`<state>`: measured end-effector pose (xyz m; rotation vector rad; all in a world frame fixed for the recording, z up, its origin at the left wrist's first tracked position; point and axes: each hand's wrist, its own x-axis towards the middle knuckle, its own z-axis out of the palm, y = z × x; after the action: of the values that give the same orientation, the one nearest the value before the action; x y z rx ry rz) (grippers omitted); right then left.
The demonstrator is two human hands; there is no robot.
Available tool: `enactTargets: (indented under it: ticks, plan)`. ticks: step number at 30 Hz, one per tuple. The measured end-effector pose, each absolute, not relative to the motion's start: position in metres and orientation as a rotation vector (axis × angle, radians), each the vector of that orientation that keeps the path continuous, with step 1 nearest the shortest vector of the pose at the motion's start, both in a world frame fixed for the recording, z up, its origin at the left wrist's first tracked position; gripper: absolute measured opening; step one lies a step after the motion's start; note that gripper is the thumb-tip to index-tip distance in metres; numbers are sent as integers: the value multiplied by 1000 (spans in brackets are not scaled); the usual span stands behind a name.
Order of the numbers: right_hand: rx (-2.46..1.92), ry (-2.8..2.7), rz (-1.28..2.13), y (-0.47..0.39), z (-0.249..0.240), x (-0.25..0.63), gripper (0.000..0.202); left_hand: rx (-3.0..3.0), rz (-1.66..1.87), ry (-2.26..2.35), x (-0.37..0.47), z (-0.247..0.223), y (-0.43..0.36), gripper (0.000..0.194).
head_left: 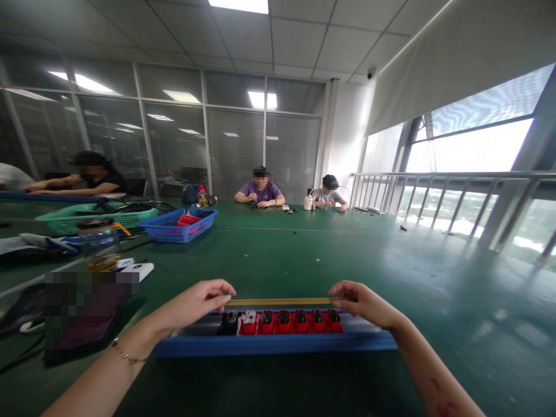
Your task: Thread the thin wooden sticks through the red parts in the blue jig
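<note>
Blue rail point(278, 346) nearest, yellow strip point(282, 302) just beyond, long axes parallel.
The rail runs left to right, bearing a row of red blocks point(284, 322); the strip spans along the far side, contact with the rail unclear. Left hand point(207, 297) and right hand point(357, 299) pinch its opposite ends, fingers narrow, neither clearly nearer the row. Farther left on the tabletop point(347, 255): blue basket point(185, 233).
</note>
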<state>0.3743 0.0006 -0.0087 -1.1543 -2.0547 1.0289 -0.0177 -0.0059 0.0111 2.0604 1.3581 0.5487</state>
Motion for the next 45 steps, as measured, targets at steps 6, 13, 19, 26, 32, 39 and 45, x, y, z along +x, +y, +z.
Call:
enactTargets:
  ticks: [6, 13, 19, 26, 32, 39, 45]
  plan:
    - [-1228, -2043, 1105, 0, -13, 371, 36, 1970, 506, 1345, -18, 4, -8, 37]
    - [-1269, -2067, 1126, 0, -16, 372, 36, 1946, 413, 1339, -19, 1, -10, 41]
    - [-1245, -2101, 1123, 0, -14, 372, 34, 1969, 434, 1299, -16, 6, -14, 35]
    - [-1269, -2160, 995, 4, -19, 374, 34, 1962, 422, 1292, -14, 7, -16, 36]
    - [-1292, -2215, 863, 5, -20, 372, 34, 1967, 426, 1275, -16, 4, -15, 35]
    - [-1263, -2197, 833, 6, -19, 371, 31, 1994, 408, 1279, -17, 5, -15, 37]
    - [-1257, -2214, 737, 4, -16, 370, 28, 1995, 425, 1251, -16, 6, -16, 35]
